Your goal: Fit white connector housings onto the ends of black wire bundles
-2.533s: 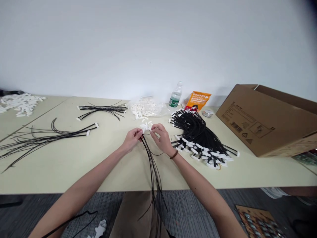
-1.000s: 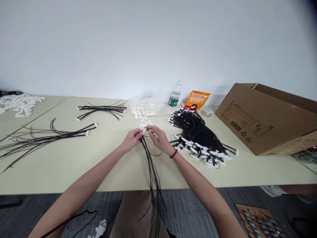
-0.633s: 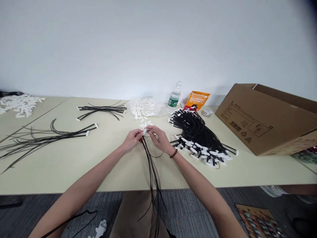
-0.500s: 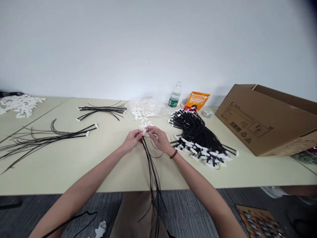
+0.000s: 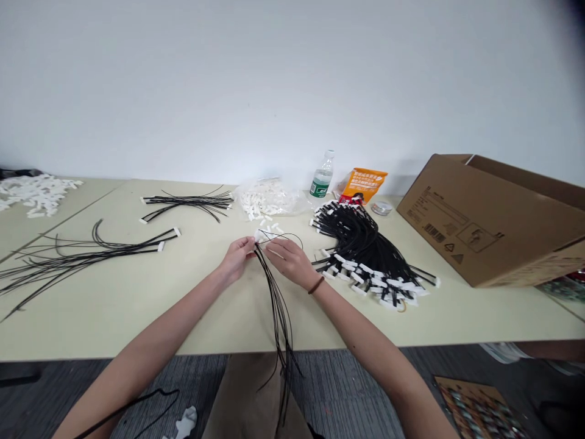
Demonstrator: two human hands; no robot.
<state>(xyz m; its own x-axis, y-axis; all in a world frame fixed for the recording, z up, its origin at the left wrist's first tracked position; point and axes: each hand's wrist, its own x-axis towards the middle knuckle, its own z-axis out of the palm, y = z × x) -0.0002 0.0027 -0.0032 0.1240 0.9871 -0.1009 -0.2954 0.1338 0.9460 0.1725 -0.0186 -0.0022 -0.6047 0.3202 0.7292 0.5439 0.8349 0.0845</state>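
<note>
A cardboard box point(image 5: 484, 225) is lying on its side at the right end of the table point(image 5: 114, 305). A water bottle point(image 5: 322, 178) is standing beside an orange packet point(image 5: 364, 183). Black cables with white plugs point(image 5: 361, 244) are fanning out before them. A small roll point(image 5: 382, 208), possibly tape, is sitting nearby.

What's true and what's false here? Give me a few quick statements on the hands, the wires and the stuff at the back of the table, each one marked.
1. The left hand pinches the top of a bundle of black wires that hangs over the table edge. True.
2. The right hand rests on the cardboard box. False: it pinches at the same bundle's top, beside the left hand.
3. The water bottle stands upright beside the orange packet. True.
4. The large pile of connector-tipped wires lies left of both hands. False: it lies to their right.
</note>
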